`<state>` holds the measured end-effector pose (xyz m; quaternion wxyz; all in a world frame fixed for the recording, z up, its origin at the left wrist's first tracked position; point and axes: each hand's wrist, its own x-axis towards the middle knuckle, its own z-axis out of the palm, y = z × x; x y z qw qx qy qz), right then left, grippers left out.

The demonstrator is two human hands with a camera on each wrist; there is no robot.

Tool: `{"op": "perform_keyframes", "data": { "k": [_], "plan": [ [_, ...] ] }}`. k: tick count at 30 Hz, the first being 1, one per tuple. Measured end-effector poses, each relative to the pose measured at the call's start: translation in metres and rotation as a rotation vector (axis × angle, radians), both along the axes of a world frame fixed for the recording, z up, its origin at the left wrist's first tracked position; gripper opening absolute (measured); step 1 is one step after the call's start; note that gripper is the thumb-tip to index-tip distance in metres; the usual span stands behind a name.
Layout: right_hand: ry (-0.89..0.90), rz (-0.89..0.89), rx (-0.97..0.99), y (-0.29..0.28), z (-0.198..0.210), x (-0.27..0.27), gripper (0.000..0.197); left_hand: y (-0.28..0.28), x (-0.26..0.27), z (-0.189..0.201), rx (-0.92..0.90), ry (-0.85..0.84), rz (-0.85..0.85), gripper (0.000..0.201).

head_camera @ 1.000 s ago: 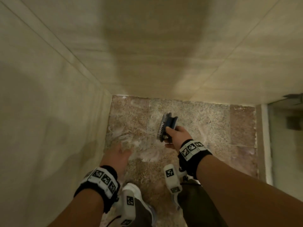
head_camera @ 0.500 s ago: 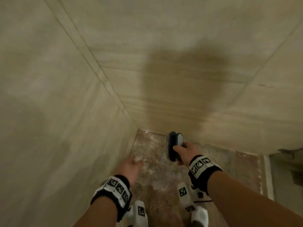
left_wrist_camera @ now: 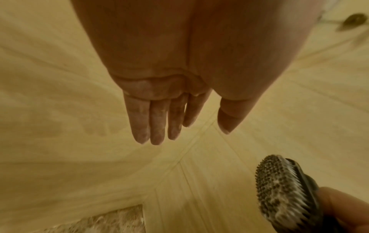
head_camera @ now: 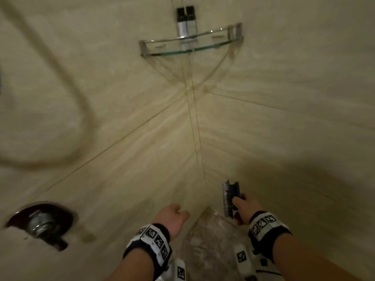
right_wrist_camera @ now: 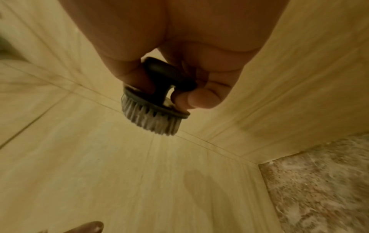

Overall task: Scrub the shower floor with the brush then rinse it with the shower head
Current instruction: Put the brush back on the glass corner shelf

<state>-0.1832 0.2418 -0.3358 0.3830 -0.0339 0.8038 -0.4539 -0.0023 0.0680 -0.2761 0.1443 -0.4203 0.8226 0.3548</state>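
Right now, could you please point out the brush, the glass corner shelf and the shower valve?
brush (right_wrist_camera: 153, 121): right wrist view, on the bristles.
glass corner shelf (head_camera: 219, 44): head view, front rim.
shower valve (head_camera: 40, 223): head view, metal centre.

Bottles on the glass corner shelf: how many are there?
2. Both bottles stand side by side at the back of the glass shelf, in the wall corner: left, right. None seems hidden.

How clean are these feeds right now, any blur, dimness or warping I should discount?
Head view: dim and yellowish, motion-smeared at left, where the valve is streaked; corner shelf fairly sharp. Left wrist view: soft; the brush is readable, wall lines bowed by the lens. Right wrist view: right hand looms dark and blurred; soapy floor smeared.
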Motion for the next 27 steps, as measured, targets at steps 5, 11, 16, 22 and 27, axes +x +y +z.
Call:
{"op": "perform_keyframes", "data": {
  "k": [5, 11, 16, 22, 27],
  "plan": [
    [0.107, 0.054, -0.041, -0.019, 0.058, 0.005, 0.019, -0.015, 0.018, 0.047, -0.044, 0.071, 0.048, 0.062],
    [0.239, 0.091, -0.069, -0.034, 0.114, 0.016, 0.012, -0.029, 0.043, 0.083, -0.075, 0.155, 0.074, 0.06],
    [0.327, 0.123, -0.086, -0.047, 0.153, 0.036, 0.018, -0.041, 0.076, 0.096, -0.055, 0.191, 0.126, 0.059],
    [0.396, 0.134, -0.137, -0.06, 0.195, 0.058, 0.053, -0.057, 0.102, 0.111, -0.061, 0.244, 0.167, 0.059],
    [0.503, 0.151, -0.196, -0.055, 0.242, 0.066, 0.027, -0.063, 0.109, 0.123, -0.077, 0.265, 0.171, 0.061]
  ]
}}
